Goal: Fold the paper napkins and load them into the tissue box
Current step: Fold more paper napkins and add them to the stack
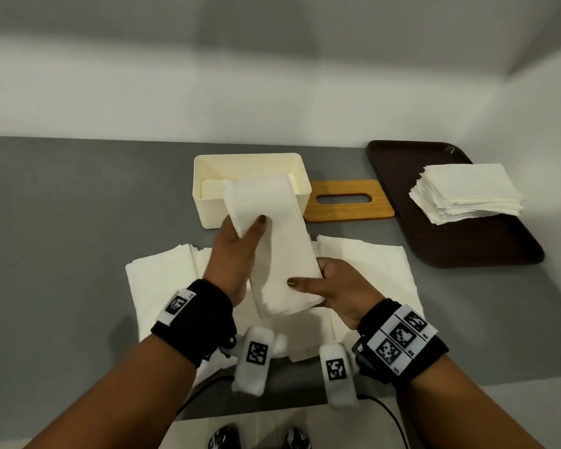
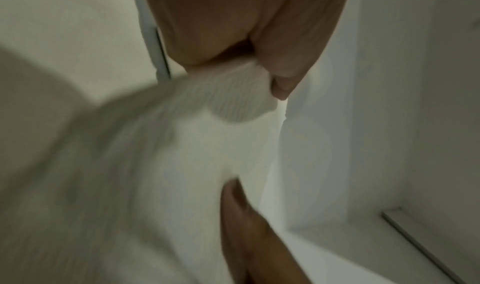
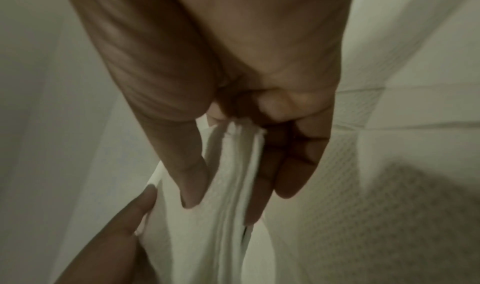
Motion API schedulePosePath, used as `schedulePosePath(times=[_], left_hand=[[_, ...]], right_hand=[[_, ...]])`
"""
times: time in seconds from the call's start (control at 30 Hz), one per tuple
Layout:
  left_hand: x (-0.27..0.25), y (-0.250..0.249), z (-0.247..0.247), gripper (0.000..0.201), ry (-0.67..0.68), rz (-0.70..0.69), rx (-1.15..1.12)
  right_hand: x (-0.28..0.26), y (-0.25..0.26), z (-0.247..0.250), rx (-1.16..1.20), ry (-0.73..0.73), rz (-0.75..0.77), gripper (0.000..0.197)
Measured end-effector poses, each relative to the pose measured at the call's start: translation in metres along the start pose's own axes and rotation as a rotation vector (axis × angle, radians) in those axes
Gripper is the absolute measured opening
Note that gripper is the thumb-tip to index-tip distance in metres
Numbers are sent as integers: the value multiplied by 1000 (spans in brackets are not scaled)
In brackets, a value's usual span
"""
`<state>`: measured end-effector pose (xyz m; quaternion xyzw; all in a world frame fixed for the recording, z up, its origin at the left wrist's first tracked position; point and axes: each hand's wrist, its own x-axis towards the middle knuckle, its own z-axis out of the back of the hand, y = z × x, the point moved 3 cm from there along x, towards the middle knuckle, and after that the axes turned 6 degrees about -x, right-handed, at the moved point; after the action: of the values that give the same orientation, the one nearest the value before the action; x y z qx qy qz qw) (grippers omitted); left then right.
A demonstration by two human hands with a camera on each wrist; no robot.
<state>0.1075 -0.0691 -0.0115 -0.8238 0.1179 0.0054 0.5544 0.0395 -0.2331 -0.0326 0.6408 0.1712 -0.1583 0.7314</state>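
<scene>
We hold a folded bundle of napkins (image 1: 279,244) in both hands. Our left hand (image 1: 237,254) pinches its far end, just in front of the tissue box (image 1: 251,189). Our right hand (image 1: 337,291) has its grip closed on the near end. More napkins (image 1: 162,273) lie flat on the bench (image 1: 62,222), nearer to us than the box.

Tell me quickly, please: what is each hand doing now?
Left hand: grips the far end of the folded napkin bundle.
Right hand: grips the near end of the same bundle.
</scene>
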Motion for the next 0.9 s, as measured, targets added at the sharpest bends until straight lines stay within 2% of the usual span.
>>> schedulePosePath(times=[0.1, 0.17, 0.23, 0.27, 0.33, 0.47, 0.57, 0.67, 0.77, 0.9], left_hand=[[17, -17, 20, 29, -2, -25, 53], [25, -25, 35, 32, -58, -14, 70], [32, -31, 47, 19, -95, 4, 79], [35, -33, 51, 13, -96, 10, 79], [40, -38, 57, 13, -119, -1, 76], [56, -51, 66, 12, -185, -49, 57], [71, -56, 78, 8, -253, -65, 111], [84, -53, 97, 5, -360, -104, 329], [90, -46, 107, 6, -346, -57, 410], [90, -38, 106, 6, -295, -3, 401]], right_hand=[[9, 7, 11, 99, -61, 16, 34], [14, 16, 21, 208, -116, 49, 36], [23, 27, 28, 265, -130, 85, 39], [29, 33, 31, 264, -129, 102, 40], [40, 47, 36, 243, -126, 129, 41], [70, 82, 43, 256, -158, 176, 28], [94, 103, 50, 195, -239, 217, 29], [119, 118, 55, 27, -323, 218, 18], [142, 124, 51, -30, -334, 175, 14], [160, 129, 35, -143, -291, 154, 12]])
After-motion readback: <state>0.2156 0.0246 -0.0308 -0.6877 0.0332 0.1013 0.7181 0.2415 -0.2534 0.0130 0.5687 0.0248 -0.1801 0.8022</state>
